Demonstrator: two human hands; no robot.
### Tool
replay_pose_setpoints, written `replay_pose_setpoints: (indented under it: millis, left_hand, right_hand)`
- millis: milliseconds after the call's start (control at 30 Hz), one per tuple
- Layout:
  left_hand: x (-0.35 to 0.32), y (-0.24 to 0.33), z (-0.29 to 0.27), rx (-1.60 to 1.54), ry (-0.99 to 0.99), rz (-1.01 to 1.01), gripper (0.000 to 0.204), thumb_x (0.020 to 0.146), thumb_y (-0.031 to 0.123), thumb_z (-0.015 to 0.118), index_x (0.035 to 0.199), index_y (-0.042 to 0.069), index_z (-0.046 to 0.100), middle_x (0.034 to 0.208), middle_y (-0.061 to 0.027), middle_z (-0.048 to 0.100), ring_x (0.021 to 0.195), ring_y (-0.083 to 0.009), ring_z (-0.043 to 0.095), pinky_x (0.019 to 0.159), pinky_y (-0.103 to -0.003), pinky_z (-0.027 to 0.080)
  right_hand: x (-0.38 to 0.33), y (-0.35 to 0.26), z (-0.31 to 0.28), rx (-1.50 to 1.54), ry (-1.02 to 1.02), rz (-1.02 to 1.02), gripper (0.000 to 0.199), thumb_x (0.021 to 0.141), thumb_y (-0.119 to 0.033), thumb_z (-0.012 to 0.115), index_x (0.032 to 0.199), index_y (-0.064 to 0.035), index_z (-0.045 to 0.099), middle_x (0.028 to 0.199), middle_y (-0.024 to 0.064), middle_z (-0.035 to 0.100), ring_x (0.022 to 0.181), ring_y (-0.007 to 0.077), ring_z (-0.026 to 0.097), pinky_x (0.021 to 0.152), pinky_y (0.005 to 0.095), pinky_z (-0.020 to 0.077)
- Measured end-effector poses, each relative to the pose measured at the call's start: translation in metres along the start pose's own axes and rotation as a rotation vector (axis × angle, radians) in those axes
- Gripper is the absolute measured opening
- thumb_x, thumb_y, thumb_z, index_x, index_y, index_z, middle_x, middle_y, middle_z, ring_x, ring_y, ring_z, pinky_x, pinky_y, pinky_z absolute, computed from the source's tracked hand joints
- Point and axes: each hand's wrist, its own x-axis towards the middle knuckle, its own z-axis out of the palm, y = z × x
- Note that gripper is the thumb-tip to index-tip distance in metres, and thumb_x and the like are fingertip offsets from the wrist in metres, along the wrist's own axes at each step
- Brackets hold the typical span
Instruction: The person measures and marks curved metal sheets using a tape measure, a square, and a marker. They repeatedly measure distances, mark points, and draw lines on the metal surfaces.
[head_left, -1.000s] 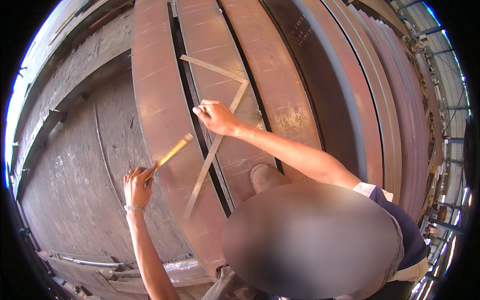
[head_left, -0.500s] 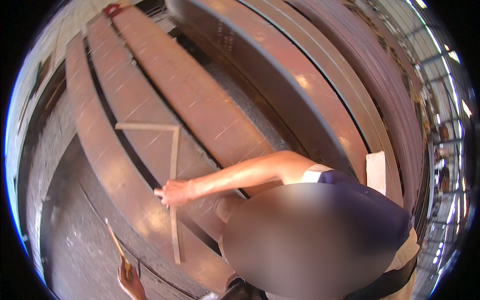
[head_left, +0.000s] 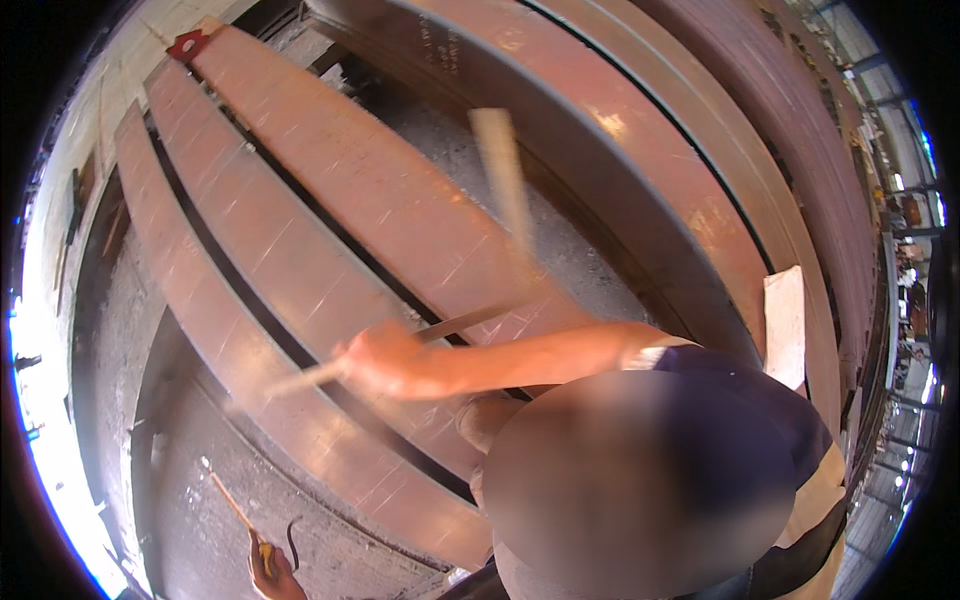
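My right hand (head_left: 392,362) is gripping the L-shaped ruler (head_left: 504,180) over the beams (head_left: 280,230); handling it is probably calling for steadiness. Near left, my left hand (head_left: 278,581) is clasping a yellow tool (head_left: 264,552).

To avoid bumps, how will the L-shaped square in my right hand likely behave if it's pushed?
The L-shaped square is probably stiff: its arms look straight despite blur. It's likely light, being slim and held by the right hand alone. It may twist, with one arm jutting sideways.
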Motion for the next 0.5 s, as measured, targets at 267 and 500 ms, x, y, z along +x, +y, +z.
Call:
replay_pose_setpoints:
  millis: [267,500]
  left_hand:
    - [0.014,0.047,-0.011,0.284,-0.128,0.135,0.056,0.084,-0.001,0.069,0.139,0.007,0.063,0.094,-0.0092,0.063,0.088,-0.0231,0.059,0.083,-0.034,0.049]
    - [0.057,0.072,-0.002,0.423,-0.209,0.242,0.051,0.08,-0.002,0.071,0.129,0.011,0.071,0.093,-0.0128,0.067,0.089,-0.0289,0.064,0.086,-0.039,0.049]
  right_hand:
    - [-0.096,0.087,-0.092,0.192,0.148,0.762,0.037,0.095,-0.033,0.073,0.078,-0.0015,0.065,0.057,0.0129,0.059,0.051,0.0242,0.058,0.053,0.0399,0.0443]
    - [-0.133,0.091,-0.085,-0.073,0.003,0.864,0.041,0.094,-0.038,0.073,0.078,0.0,0.067,0.06,0.017,0.061,0.055,0.0316,0.062,0.057,0.0447,0.0458]
